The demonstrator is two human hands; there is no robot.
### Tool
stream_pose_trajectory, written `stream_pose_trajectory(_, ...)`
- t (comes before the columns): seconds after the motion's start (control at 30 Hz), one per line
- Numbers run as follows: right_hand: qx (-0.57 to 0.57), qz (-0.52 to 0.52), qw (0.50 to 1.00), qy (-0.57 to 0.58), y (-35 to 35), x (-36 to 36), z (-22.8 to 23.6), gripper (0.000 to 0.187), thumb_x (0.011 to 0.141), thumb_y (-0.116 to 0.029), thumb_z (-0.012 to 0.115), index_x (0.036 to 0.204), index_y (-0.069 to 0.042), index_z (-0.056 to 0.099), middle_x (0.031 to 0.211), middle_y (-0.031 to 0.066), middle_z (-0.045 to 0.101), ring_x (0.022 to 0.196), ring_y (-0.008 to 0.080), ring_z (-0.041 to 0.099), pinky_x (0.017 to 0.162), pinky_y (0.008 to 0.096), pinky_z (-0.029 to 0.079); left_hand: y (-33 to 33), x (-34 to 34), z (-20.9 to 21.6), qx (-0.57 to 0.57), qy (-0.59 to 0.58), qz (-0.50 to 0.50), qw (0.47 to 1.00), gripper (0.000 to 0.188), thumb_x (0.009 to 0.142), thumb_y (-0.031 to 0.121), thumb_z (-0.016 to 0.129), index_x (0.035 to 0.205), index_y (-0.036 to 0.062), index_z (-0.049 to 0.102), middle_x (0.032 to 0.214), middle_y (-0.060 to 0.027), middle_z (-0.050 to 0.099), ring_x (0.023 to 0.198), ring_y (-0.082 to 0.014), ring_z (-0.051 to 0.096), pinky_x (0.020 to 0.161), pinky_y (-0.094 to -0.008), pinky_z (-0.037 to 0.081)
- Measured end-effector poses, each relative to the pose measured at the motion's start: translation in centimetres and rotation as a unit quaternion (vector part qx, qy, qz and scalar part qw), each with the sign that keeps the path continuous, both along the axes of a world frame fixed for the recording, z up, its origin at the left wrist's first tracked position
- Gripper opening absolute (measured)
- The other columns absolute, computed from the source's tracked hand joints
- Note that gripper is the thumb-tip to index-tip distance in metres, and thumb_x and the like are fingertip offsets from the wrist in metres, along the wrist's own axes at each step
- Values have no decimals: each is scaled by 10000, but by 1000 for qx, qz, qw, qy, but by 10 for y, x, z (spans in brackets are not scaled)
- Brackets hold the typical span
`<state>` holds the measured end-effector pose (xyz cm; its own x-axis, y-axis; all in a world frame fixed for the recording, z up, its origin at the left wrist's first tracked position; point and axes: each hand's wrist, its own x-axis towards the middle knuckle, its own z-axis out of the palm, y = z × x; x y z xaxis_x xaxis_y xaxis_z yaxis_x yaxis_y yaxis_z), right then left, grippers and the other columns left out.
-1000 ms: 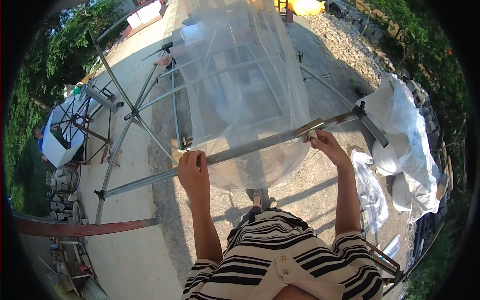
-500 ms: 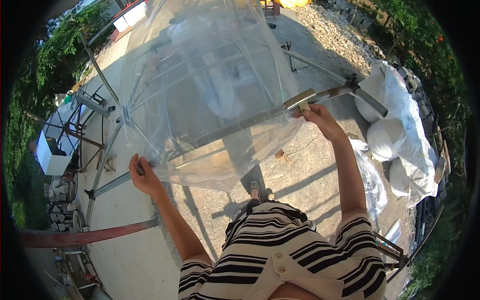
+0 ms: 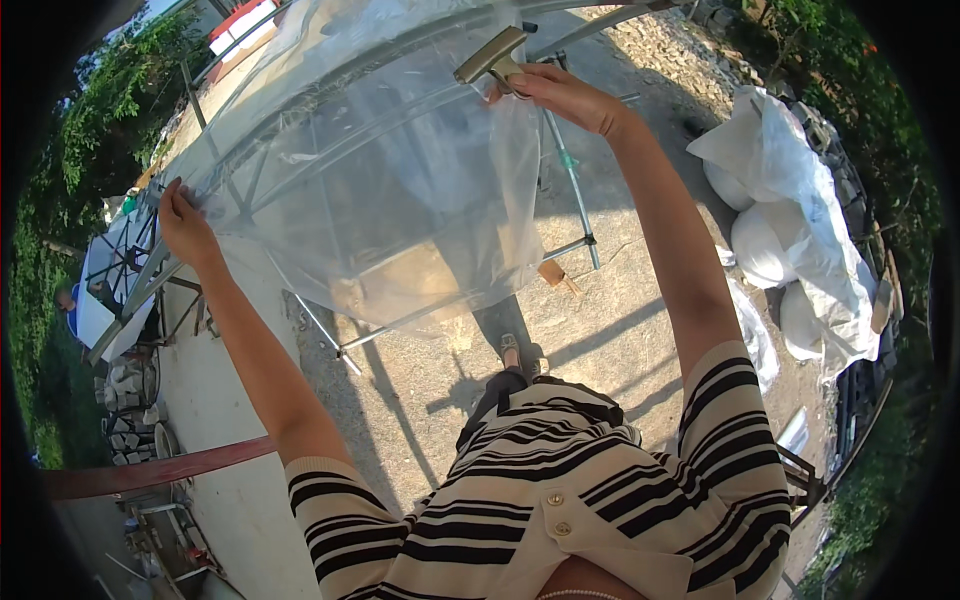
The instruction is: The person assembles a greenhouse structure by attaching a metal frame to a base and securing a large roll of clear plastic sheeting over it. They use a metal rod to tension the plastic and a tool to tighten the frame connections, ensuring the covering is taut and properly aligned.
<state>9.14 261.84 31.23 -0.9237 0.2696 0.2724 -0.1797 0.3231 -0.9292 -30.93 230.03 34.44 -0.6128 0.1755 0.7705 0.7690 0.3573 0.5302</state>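
Note:
My right hand (image 3: 570,98) is closed on a wide, flat, T-shaped metal clip (image 3: 492,56), its jaw at the upper right edge of a clear plastic sheet (image 3: 400,210). The sheet drapes over a frame of grey metal pipes (image 3: 345,75) and hangs down in front of me, its lower edge loose above the ground. Far to the left, my left hand (image 3: 188,230) pinches the sheet's left edge beside a pipe. Whether its fingers also grip the pipe cannot be made out. Both arms are stretched forward and apart.
White sacks (image 3: 765,245) under a pale plastic cover line the right side, near a gravel heap (image 3: 655,60). A red bar (image 3: 160,475) crosses at lower left. Another person in blue (image 3: 72,308) is partly visible behind a white panel (image 3: 100,305). A brick-coloured block (image 3: 551,272) lies on the concrete.
Both hands have moved forward and to the left, the right one carrying the clip. The top pipe with the sheet now stands farther away and higher in the view.

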Motion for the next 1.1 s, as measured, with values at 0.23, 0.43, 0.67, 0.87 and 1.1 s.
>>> stream_pose_trajectory(0.23, -44, -90, 995, 1, 14, 20, -23, 463, 857, -458, 557, 1115, -76, 602, 1053, 38, 611, 1010, 135, 553, 930, 318, 404, 40, -86, 51, -65, 61, -15, 996, 309, 926, 187, 474, 1195, 42, 522, 1093, -147, 562, 882, -230, 622, 688, -308, 528)
stream_pose_trajectory(0.43, -89, -64, 993, -54, -13, 26, -54, 416, 825, -379, 632, 1090, -59, 619, 963, 25, 640, 979, 109, 548, 892, 300, 401, 64, -6, -34, 172, -34, -157, 972, 884, 741, 96, 728, 1398, 34, 139, 1410, -188, 187, 1165, -266, 409, 873, -377, 460)
stream_pose_trajectory(0.67, -14, -124, 982, -142, -37, 66, -167, 340, 795, -284, 689, 1044, -62, 620, 949, 12, 607, 948, 113, 523, 881, 296, 385, 7, 57, -326, -108, -359, -243, 895, 132, 841, 37, 580, 956, -20, 613, 939, -71, 647, 756, -114, 568, 699, -241, 435)
stream_pose_trajectory(0.87, -99, -208, 952, -203, -44, 107, -247, 202, 822, -177, 665, 968, -45, 616, 879, -3, 589, 850, 87, 500, 794, 275, 388, -40, 94, -398, 45, -409, -194, 890, 633, 807, 83, 655, 1325, 15, 297, 1319, -170, 389, 1200, -281, 406, 998, -380, 339)
stream_pose_trajectory(1.1, -191, -309, 921, -139, -34, 106, -305, 274, 849, -141, 634, 1068, 14, 577, 976, 53, 627, 914, 112, 576, 839, 265, 446, 14, 63, -393, -34, -446, -159, 880, 570, 786, 134, 684, 1267, 7, 406, 1197, -143, 505, 1115, -260, 483, 943, -375, 388)
